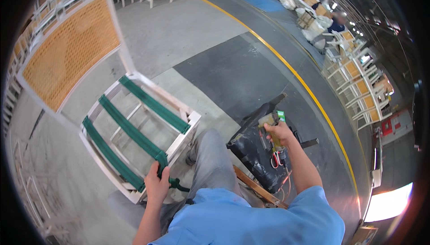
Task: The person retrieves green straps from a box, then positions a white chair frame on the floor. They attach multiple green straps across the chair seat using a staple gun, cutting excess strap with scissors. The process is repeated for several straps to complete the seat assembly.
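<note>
A white wooden chair frame [183, 139] with a woven cane back [67, 50] stands in front of me. Three green elastic webbing straps [134, 131] stretch across its open seat. My left hand [156, 182] grips the end of the middle strap at the front seat rail. My right hand [280, 134] is raised to the right, closed around a hand-held staple gun [272, 122] with red and orange hoses hanging below it. My grey-trousered knee [210, 155] is beside the chair's front corner.
A black stool or box [251, 148] with a wooden rail sits under my right hand. Rows of similar white chairs [358, 79] stand at right and along the left edge. A yellow floor line [304, 86] runs diagonally. A person sits far back among sacks.
</note>
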A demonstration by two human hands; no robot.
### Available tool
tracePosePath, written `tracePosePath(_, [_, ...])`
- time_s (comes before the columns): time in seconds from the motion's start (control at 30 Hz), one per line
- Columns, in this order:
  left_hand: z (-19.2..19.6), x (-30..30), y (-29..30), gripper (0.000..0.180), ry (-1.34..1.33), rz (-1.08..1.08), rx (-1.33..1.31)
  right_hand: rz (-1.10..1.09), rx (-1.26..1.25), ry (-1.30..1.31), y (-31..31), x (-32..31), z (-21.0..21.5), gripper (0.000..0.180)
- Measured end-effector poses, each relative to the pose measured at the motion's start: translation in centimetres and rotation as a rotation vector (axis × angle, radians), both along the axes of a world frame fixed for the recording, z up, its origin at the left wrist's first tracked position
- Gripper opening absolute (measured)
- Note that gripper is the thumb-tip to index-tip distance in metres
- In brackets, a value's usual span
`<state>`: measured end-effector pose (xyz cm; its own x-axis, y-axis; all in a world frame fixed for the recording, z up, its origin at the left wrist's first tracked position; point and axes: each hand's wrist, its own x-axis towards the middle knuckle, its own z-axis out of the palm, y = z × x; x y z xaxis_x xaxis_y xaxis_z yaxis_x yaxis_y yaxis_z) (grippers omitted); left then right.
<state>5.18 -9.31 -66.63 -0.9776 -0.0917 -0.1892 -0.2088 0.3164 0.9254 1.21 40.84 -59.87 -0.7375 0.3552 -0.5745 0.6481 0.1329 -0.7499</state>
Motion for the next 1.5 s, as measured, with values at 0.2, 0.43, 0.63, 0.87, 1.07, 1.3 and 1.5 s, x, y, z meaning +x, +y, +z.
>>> tracePosePath(0.2, [-0.1,0.7,0.2,0.03,0.075,0.019,-0.039,-0.052,-0.383,-0.12,2.5,0.9,-9.7,0.044])
tracePosePath(0.43, [0.5,0.3,1.1,0.02,0.081,-0.039,-0.112,-0.034,0.603,-0.051,3.2,3.6,-14.3,0.053])
tracePosePath(0.63, [-0.7,2.0,0.5,0.012,-0.116,0.214,0.479,0.178,0.989,-0.245,6.8,9.3,-11.9,0.029])
tracePosePath(0.87, [-1.1,2.3,0.5,0.027,-0.545,0.253,1.045,0.134,0.854,-0.166,7.0,16.1,-14.0,0.058])
tracePosePath(1.07, [3.4,0.4,-2.5,0.03,-0.444,0.102,0.984,0.016,0.656,-0.116,7.3,18.7,-11.0,0.073])
tracePosePath(1.3, [5.1,-3.4,-5.0,0.033,-0.344,0.037,0.969,0.618,0.57,0.261,-7.1,6.6,-1.2,0.065])
tracePosePath(1.5, [5.7,-4.6,-5.6,0.029,-0.365,0.042,0.927,1.421,0.723,0.743,-19.3,-6.4,1.3,0.056])
